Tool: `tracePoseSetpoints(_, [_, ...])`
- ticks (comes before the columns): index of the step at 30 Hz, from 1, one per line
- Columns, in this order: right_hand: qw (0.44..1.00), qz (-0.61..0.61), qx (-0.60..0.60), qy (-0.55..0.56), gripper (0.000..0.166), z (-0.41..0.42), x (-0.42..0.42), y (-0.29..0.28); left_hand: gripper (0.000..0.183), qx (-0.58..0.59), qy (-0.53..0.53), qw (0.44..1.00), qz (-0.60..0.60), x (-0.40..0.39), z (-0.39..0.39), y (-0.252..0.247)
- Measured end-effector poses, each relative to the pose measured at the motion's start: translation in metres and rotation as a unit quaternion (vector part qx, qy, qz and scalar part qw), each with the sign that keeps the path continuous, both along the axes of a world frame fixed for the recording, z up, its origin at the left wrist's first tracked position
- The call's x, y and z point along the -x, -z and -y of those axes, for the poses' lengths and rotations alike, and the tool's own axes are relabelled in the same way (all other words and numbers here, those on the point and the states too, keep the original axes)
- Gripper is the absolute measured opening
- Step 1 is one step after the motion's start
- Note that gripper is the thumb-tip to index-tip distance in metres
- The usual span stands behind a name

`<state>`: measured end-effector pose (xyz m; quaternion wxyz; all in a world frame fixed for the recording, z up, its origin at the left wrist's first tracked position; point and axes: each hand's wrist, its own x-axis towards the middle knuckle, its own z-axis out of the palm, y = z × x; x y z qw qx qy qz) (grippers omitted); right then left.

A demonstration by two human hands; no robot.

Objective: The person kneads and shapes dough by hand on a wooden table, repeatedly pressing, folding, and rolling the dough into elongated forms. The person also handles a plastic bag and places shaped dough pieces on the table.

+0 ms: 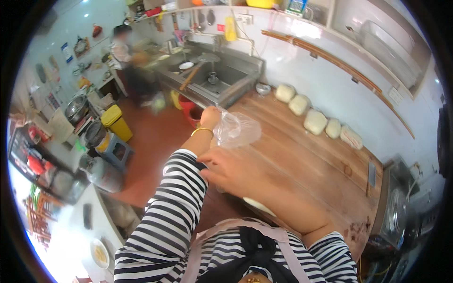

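My left hand (pixel 210 117), with a gold bangle at the wrist, reaches over the near left edge of the wooden worktable (pixel 293 159). It is closed on a clear plastic bag (pixel 238 130), which spreads out to the right. Crossing under that arm's reach, my right hand (pixel 226 166) is blurred, its fingertips at the striped cuff (pixel 184 161) of my left sleeve. Whether those fingers grip the cloth cannot be told. A strip of white dough (pixel 259 206) shows at the table's front edge, partly hidden by my right forearm.
Several wrapped dough lumps (pixel 315 121) line the wall, near a small bowl (pixel 263 89). Beyond the table's far left end is a steel sink (pixel 226 79) with a wooden-handled tool (pixel 191 76) across it. A scraper (pixel 371 174) lies right. Another person (pixel 124 60) stands far left.
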<state>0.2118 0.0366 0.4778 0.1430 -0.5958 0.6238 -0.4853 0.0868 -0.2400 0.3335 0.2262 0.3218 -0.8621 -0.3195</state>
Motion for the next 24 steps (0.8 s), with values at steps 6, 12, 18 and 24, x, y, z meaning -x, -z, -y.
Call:
tracePoseSetpoints(6, [0.961,-0.155,0.214,-0.084,0.04,0.019,-0.048,-0.048,0.027,0.06,-0.126,0.99,-0.015,-0.056,0.056,-0.112])
tracePoseSetpoints(12, [0.947,-0.087,0.249,-0.185,0.018,0.056,-0.066,-0.06,0.028,0.153,-0.182,0.971,0.036,-0.096,0.102,-0.158])
tracePoseSetpoints(18, [0.771,0.306,-0.092,-0.55,0.026,-0.006,-0.11,-0.058,0.027,0.163,-0.237,0.958,-0.013,-0.16,0.184,-0.129])
tracePoseSetpoints(24, [0.737,0.289,-0.179,-0.584,0.025,-0.009,-0.082,-0.041,0.026,0.271,-0.335,0.877,0.214,-0.25,0.259,-0.101])
